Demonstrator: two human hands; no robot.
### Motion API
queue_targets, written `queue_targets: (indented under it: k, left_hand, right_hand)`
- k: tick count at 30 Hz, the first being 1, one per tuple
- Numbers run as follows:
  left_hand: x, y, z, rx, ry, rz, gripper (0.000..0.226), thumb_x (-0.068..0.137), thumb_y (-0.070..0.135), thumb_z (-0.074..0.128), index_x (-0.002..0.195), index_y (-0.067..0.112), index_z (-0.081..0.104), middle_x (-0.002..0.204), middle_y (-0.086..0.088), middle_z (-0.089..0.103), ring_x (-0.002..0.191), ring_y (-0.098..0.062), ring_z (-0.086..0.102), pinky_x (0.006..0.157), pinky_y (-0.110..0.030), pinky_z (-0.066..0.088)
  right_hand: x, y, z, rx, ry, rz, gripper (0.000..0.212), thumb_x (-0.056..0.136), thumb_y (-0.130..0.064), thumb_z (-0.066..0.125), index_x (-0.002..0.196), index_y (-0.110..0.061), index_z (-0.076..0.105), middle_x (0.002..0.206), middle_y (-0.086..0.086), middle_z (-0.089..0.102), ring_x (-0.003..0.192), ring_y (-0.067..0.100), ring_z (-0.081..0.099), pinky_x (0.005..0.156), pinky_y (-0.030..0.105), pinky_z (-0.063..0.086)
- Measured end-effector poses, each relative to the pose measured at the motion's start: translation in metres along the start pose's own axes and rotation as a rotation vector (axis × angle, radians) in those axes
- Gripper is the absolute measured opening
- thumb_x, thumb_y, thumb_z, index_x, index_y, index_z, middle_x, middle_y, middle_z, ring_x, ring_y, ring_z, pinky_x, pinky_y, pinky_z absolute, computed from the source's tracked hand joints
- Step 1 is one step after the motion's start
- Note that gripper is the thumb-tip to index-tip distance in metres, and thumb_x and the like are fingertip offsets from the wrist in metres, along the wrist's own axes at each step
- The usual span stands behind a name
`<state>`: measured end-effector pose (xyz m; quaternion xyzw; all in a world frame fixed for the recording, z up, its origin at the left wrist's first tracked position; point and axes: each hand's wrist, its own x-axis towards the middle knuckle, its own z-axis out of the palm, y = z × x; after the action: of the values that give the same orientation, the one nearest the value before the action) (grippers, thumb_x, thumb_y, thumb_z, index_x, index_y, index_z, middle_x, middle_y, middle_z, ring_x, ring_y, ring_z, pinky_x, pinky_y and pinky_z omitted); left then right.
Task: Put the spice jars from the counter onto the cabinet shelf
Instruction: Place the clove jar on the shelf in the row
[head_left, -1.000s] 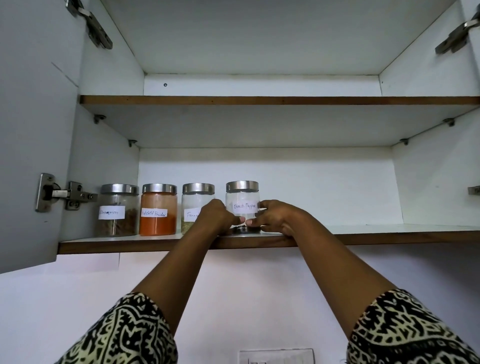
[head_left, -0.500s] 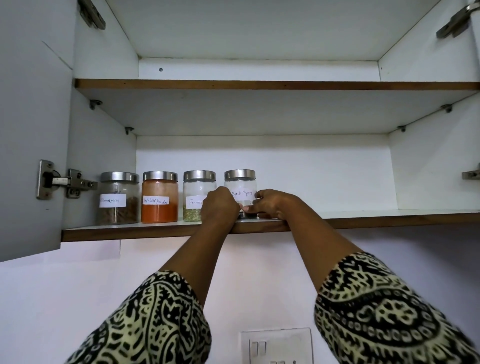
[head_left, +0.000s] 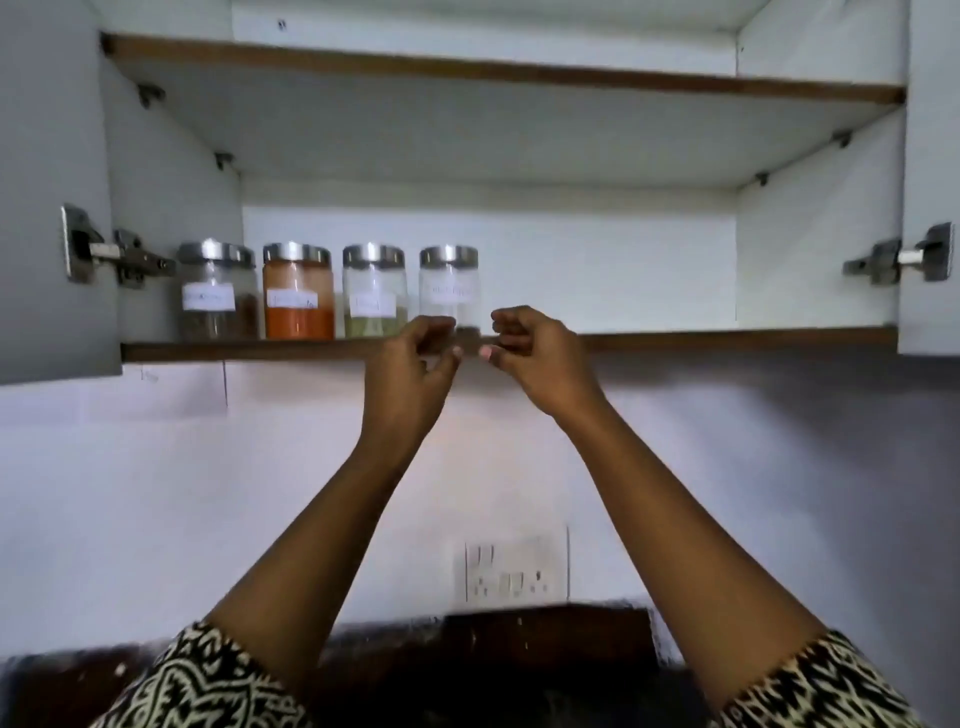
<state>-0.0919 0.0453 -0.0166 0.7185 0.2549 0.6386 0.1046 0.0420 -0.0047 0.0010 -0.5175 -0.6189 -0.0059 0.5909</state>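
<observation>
Several glass spice jars with steel lids stand in a row at the left of the lower cabinet shelf (head_left: 727, 338): a brown-filled jar (head_left: 218, 291), an orange-filled jar (head_left: 298, 291), a greenish jar (head_left: 374, 291) and a nearly clear jar labelled black pepper (head_left: 450, 288). My left hand (head_left: 415, 358) and my right hand (head_left: 535, 353) hang just below and in front of the black pepper jar, at the shelf's front edge. Both have loosely curled fingers, hold nothing and do not touch the jar.
The cabinet doors stand open at both sides, with hinges at left (head_left: 104, 254) and right (head_left: 904, 257). An upper shelf (head_left: 519, 73) spans the cabinet. On the wall below is a white socket plate (head_left: 511, 571), with a dark counter edge (head_left: 519, 639) beneath it.
Both hands have let go of the black pepper jar and drawn back and down from the shelf. The camera has tilted down, so the socket and counter edge have come into view.
</observation>
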Motion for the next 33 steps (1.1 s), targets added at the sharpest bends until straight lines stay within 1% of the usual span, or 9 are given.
queue_targets:
  k: [4,6,12,16,18,21,24,27,33]
  left_hand:
    - [-0.08,-0.02,-0.001,-0.06,-0.129,-0.13,0.025,0.085,0.015,0.068,0.11,0.015,0.067,0.101,0.01,0.067,0.09,-0.004,0.064,0.072,-0.002,0.045]
    - [-0.124,-0.037,0.004,-0.076,-0.22,-0.232,0.024,0.085,0.017,0.068,0.109,0.017,0.069,0.101,0.01,0.069,0.091,-0.002,0.065,0.073,0.0,0.044]
    - [-0.242,-0.084,0.02,-0.117,-0.518,-0.496,0.025,0.084,0.016,0.069,0.109,0.017,0.066,0.105,0.003,0.069,0.095,-0.006,0.064,0.082,-0.01,0.048]
    - [-0.315,-0.11,0.027,-0.038,-0.763,-0.66,0.044,0.082,0.015,0.071,0.124,0.02,0.058,0.117,0.004,0.064,0.099,-0.005,0.06,0.08,-0.01,0.047]
    - [-0.35,-0.122,0.032,0.012,-0.95,-0.706,0.063,0.08,0.014,0.072,0.137,0.021,0.045,0.132,0.001,0.056,0.113,-0.008,0.055,0.093,-0.018,0.045]
    - [-0.389,-0.133,0.038,0.072,-1.126,-0.705,0.083,0.076,0.018,0.075,0.146,0.019,0.03,0.145,-0.005,0.044,0.129,-0.019,0.045,0.109,-0.035,0.038]
    - [-0.409,-0.14,0.049,0.099,-1.153,-0.715,0.096,0.07,0.018,0.079,0.148,0.016,0.024,0.147,-0.008,0.039,0.133,-0.021,0.04,0.11,-0.034,0.035]
    - [-0.418,-0.144,0.058,0.096,-1.155,-0.742,0.103,0.068,0.021,0.081,0.149,0.014,0.02,0.149,-0.008,0.038,0.135,-0.023,0.039,0.11,-0.031,0.033]
    - [-0.417,-0.149,0.06,0.014,-0.988,-0.783,0.09,0.061,0.021,0.086,0.138,0.017,0.04,0.132,-0.004,0.057,0.118,-0.016,0.055,0.097,-0.023,0.043]
  right_hand:
    - [-0.088,0.032,0.008,-0.02,-0.156,0.115,0.037,0.08,-0.021,0.072,0.115,-0.016,0.062,0.104,-0.004,0.067,0.092,0.009,0.065,0.074,0.008,0.046]
    - [-0.13,0.056,0.015,-0.026,-0.276,0.219,0.036,0.08,-0.023,0.072,0.114,-0.018,0.063,0.103,-0.004,0.069,0.092,0.009,0.066,0.076,0.01,0.046]
    - [-0.239,0.134,0.04,-0.027,-0.514,0.57,0.043,0.078,-0.017,0.074,0.119,-0.012,0.061,0.111,0.005,0.069,0.101,0.016,0.065,0.088,0.022,0.049]
    - [-0.307,0.177,0.054,-0.255,-0.699,0.698,0.046,0.079,-0.021,0.071,0.122,-0.013,0.058,0.117,0.005,0.066,0.108,0.02,0.062,0.094,0.032,0.049]
    - [-0.338,0.196,0.06,-0.419,-0.808,0.707,0.054,0.08,-0.021,0.069,0.13,-0.014,0.05,0.127,0.008,0.059,0.116,0.023,0.057,0.097,0.035,0.046]
    - [-0.375,0.216,0.066,-0.469,-0.87,0.737,0.083,0.074,-0.018,0.074,0.144,-0.013,0.03,0.14,0.012,0.043,0.126,0.027,0.046,0.102,0.031,0.039]
    - [-0.39,0.224,0.07,-0.45,-0.835,0.767,0.1,0.07,-0.014,0.077,0.149,-0.013,0.017,0.143,0.015,0.038,0.129,0.028,0.043,0.103,0.029,0.036]
    - [-0.394,0.228,0.074,-0.366,-0.762,0.81,0.104,0.067,-0.017,0.081,0.149,-0.012,0.017,0.144,0.013,0.04,0.13,0.025,0.043,0.103,0.025,0.034]
    - [-0.384,0.226,0.07,-0.273,-0.655,0.82,0.094,0.067,-0.019,0.081,0.144,-0.013,0.028,0.138,0.008,0.05,0.124,0.021,0.05,0.096,0.023,0.038]
